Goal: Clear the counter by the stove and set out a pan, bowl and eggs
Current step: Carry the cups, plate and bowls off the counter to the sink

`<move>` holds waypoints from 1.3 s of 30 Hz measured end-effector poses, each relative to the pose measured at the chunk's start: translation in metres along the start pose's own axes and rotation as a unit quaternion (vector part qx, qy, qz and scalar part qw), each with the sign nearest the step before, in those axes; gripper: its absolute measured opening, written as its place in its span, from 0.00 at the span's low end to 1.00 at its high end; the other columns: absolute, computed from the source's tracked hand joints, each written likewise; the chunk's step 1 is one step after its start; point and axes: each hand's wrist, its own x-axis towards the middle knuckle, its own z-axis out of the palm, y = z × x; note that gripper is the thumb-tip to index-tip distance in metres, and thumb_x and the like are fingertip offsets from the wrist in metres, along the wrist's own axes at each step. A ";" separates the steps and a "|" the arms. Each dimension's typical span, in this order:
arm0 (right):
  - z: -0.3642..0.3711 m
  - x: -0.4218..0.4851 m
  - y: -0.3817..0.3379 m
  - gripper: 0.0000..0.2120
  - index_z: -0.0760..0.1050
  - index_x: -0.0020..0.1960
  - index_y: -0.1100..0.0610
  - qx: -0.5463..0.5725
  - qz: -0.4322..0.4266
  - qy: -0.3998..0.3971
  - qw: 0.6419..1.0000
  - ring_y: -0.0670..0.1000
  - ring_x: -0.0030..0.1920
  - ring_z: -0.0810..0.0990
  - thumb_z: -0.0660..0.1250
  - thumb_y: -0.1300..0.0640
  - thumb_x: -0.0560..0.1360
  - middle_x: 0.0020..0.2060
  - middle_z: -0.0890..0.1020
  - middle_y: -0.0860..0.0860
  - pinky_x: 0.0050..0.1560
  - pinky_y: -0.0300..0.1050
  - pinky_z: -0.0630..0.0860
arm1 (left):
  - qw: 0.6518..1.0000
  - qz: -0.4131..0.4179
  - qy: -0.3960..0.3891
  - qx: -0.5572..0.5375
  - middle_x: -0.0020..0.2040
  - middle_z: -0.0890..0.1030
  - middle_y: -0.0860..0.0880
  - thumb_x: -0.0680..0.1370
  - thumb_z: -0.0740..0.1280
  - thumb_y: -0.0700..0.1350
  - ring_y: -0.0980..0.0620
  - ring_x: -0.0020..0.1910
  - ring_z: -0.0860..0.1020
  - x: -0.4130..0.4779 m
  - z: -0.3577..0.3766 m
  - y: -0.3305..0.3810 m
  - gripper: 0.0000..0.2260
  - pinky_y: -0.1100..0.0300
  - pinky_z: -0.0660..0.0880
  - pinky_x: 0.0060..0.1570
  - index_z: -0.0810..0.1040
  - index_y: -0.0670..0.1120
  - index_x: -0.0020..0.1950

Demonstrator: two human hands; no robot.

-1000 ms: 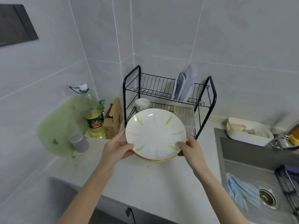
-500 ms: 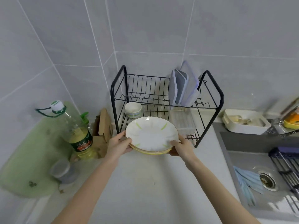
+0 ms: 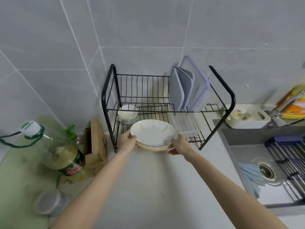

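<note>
A small stack of white plates (image 3: 152, 133) with green leaf marks and gold rims is held level at the front of the black wire dish rack (image 3: 221, 90), partly inside its lower tier. My left hand (image 3: 127, 140) grips the stack's left rim, thumb on top. My right hand (image 3: 180, 145) grips the right rim from below and beside. A white bowl (image 3: 127, 114) with striped sides sits on the rack's lower shelf, just behind the plates. No pan or eggs are in view.
Plastic lids (image 3: 186, 90) stand in the rack's upper tier. Left of the rack are a cardboard box (image 3: 96, 139), an oil bottle (image 3: 64, 152), a green board (image 3: 18, 176) and a small cup (image 3: 47, 202). Right: a white tray (image 3: 247, 119) and the sink (image 3: 257, 152) with a blue cloth.
Both hands have carried the plate stack forward and down toward the rack's lower tier. The plates now lie flatter, and the view has moved closer to the rack.
</note>
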 end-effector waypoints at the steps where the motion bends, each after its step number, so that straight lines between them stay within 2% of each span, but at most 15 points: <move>1: 0.001 0.003 -0.001 0.14 0.70 0.59 0.59 -0.001 0.001 0.004 1.000 0.59 0.32 0.81 0.53 0.63 0.76 0.44 0.80 0.60 0.39 0.48 0.82 | 1.000 -0.015 0.000 -0.015 0.47 0.79 0.45 0.75 0.56 0.30 0.45 0.46 0.78 0.005 0.003 -0.001 0.16 0.50 0.80 0.48 0.78 0.47 0.51; 8: 0.009 0.024 -0.002 0.08 0.63 0.57 0.61 -0.010 0.011 0.041 0.999 0.54 0.27 0.77 0.57 0.58 0.80 0.41 0.80 0.60 0.34 0.48 0.80 | 0.997 -0.043 0.017 -0.055 0.46 0.77 0.46 0.76 0.55 0.30 0.45 0.46 0.77 0.031 0.011 -0.004 0.15 0.51 0.78 0.48 0.76 0.45 0.49; 12: 0.014 0.034 -0.005 0.08 0.65 0.58 0.61 -0.013 0.018 0.060 0.998 0.53 0.26 0.77 0.58 0.59 0.80 0.39 0.78 0.58 0.27 0.42 0.79 | 0.997 -0.059 0.021 -0.049 0.44 0.78 0.46 0.75 0.56 0.30 0.48 0.47 0.76 0.052 0.015 -0.007 0.16 0.50 0.76 0.55 0.77 0.48 0.43; 13: 0.015 0.035 -0.005 0.08 0.66 0.58 0.59 -0.009 0.018 0.058 0.998 0.52 0.26 0.77 0.58 0.60 0.80 0.41 0.78 0.58 0.26 0.41 0.79 | 0.997 -0.059 0.019 -0.036 0.44 0.79 0.47 0.75 0.56 0.30 0.49 0.48 0.75 0.055 0.016 -0.010 0.16 0.54 0.74 0.56 0.78 0.48 0.44; 15: 0.018 0.038 -0.005 0.09 0.70 0.58 0.58 0.005 0.026 0.055 0.998 0.50 0.23 0.78 0.58 0.63 0.78 0.46 0.79 0.58 0.26 0.38 0.79 | 0.999 -0.051 0.006 -0.018 0.48 0.78 0.47 0.75 0.56 0.28 0.50 0.49 0.74 0.055 0.019 -0.013 0.17 0.63 0.69 0.52 0.79 0.44 0.54; 17: 0.021 0.041 -0.005 0.08 0.72 0.55 0.60 0.035 0.040 0.059 0.997 0.47 0.19 0.77 0.59 0.65 0.78 0.46 0.79 0.60 0.25 0.37 0.78 | 0.999 -0.046 -0.009 -0.026 0.51 0.77 0.47 0.75 0.56 0.27 0.51 0.51 0.73 0.055 0.023 -0.016 0.19 0.64 0.67 0.51 0.76 0.40 0.61; 19: 0.022 0.046 -0.002 0.06 0.72 0.52 0.62 0.062 0.051 0.071 0.994 0.46 0.18 0.77 0.60 0.68 0.77 0.45 0.79 0.61 0.23 0.35 0.76 | 0.998 -0.048 -0.018 -0.037 0.53 0.78 0.46 0.74 0.57 0.26 0.50 0.51 0.74 0.058 0.025 -0.019 0.20 0.62 0.69 0.53 0.75 0.39 0.63; 21: 0.024 0.052 0.002 0.06 0.73 0.51 0.64 0.084 0.060 0.086 0.991 0.48 0.22 0.79 0.61 0.69 0.76 0.45 0.80 0.60 0.28 0.37 0.79 | 0.998 -0.048 -0.022 -0.040 0.54 0.79 0.45 0.74 0.57 0.26 0.50 0.51 0.75 0.059 0.025 -0.023 0.21 0.60 0.70 0.54 0.76 0.40 0.62; 25: 0.030 0.056 0.009 0.09 0.77 0.51 0.70 0.115 0.086 0.127 0.981 0.56 0.33 0.81 0.63 0.67 0.73 0.36 0.81 0.57 0.49 0.52 0.81 | 0.997 -0.032 -0.021 -0.063 0.55 0.80 0.45 0.74 0.57 0.26 0.50 0.52 0.76 0.058 0.027 -0.031 0.21 0.56 0.72 0.58 0.76 0.42 0.61; 27: 0.031 0.054 0.010 0.07 0.78 0.49 0.67 0.122 0.090 0.128 0.980 0.50 0.28 0.81 0.63 0.67 0.73 0.30 0.80 0.53 0.44 0.47 0.81 | 0.997 -0.025 -0.012 -0.077 0.54 0.79 0.47 0.75 0.56 0.26 0.50 0.53 0.75 0.056 0.029 -0.033 0.20 0.54 0.71 0.60 0.76 0.42 0.61; 29: 0.029 0.055 0.010 0.06 0.78 0.49 0.66 0.122 0.092 0.120 0.981 0.46 0.23 0.80 0.63 0.68 0.74 0.31 0.80 0.53 0.33 0.37 0.78 | 0.996 -0.020 -0.003 -0.082 0.54 0.79 0.47 0.75 0.56 0.26 0.51 0.53 0.75 0.053 0.031 -0.033 0.20 0.55 0.71 0.61 0.75 0.40 0.62; 31: 0.028 0.055 0.009 0.05 0.77 0.48 0.65 0.128 0.096 0.116 0.980 0.46 0.21 0.79 0.63 0.68 0.74 0.32 0.79 0.55 0.29 0.34 0.78 | 0.997 -0.023 0.008 -0.072 0.54 0.78 0.48 0.74 0.55 0.25 0.52 0.53 0.75 0.050 0.032 -0.031 0.20 0.59 0.71 0.56 0.76 0.39 0.61; 33: 0.029 0.054 0.008 0.03 0.75 0.46 0.64 0.108 0.100 0.116 0.982 0.49 0.25 0.80 0.62 0.67 0.75 0.34 0.80 0.56 0.33 0.38 0.79 | 0.998 -0.025 0.022 -0.052 0.53 0.78 0.49 0.74 0.56 0.26 0.53 0.51 0.75 0.049 0.032 -0.029 0.19 0.61 0.70 0.52 0.77 0.39 0.60; 36: 0.029 0.053 0.005 0.07 0.70 0.40 0.62 0.063 0.095 0.111 0.987 0.52 0.28 0.78 0.58 0.67 0.77 0.34 0.79 0.58 0.38 0.44 0.79 | 0.999 -0.034 0.019 -0.032 0.53 0.80 0.49 0.74 0.58 0.27 0.53 0.50 0.75 0.048 0.031 -0.027 0.18 0.60 0.71 0.53 0.78 0.42 0.57; 39: 0.026 0.051 0.003 0.06 0.71 0.44 0.63 0.056 0.101 0.090 0.989 0.51 0.27 0.78 0.57 0.67 0.78 0.33 0.77 0.56 0.37 0.43 0.80 | 0.998 -0.052 -0.004 -0.020 0.53 0.81 0.49 0.74 0.60 0.30 0.51 0.50 0.76 0.045 0.028 -0.024 0.15 0.54 0.74 0.57 0.78 0.46 0.53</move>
